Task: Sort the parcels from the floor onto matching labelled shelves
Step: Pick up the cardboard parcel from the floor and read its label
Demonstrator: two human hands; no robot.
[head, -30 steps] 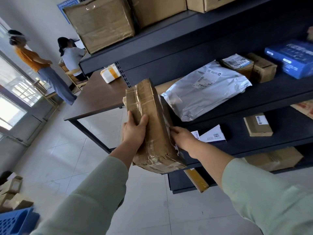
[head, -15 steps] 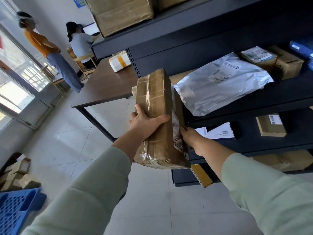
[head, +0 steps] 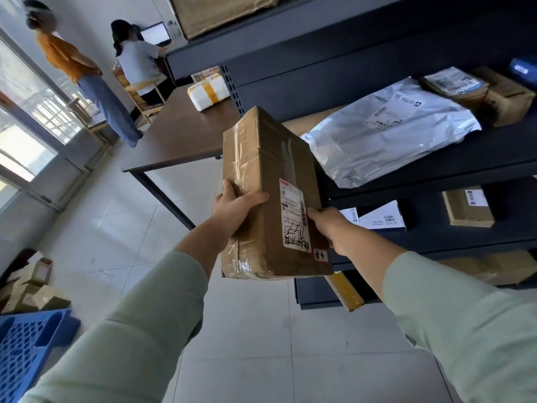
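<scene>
A long taped brown cardboard parcel [head: 270, 170] is held in the air in front of the dark shelf unit [head: 436, 167]. Its top face carries a white shipping label [head: 294, 215] with handwriting. My left hand [head: 235, 209] grips its left side with the thumb across the top. My right hand [head: 328, 225] holds its right edge beside the label. The parcel's far end points toward the left end of the middle shelf, next to a large silver mailer bag [head: 389, 135].
A brown table [head: 180, 135] with a white-and-yellow parcel [head: 207, 93] adjoins the shelf's left end. Boxes lie on the shelves, the lower one holding a white envelope [head: 380, 218]. Several floor parcels [head: 29, 283] and a blue crate [head: 23, 350] sit left. Two people stand far left.
The parcel has been turned so its labelled face shows on top, and it sits a little lower and flatter in both hands. My view has shifted left and down.
</scene>
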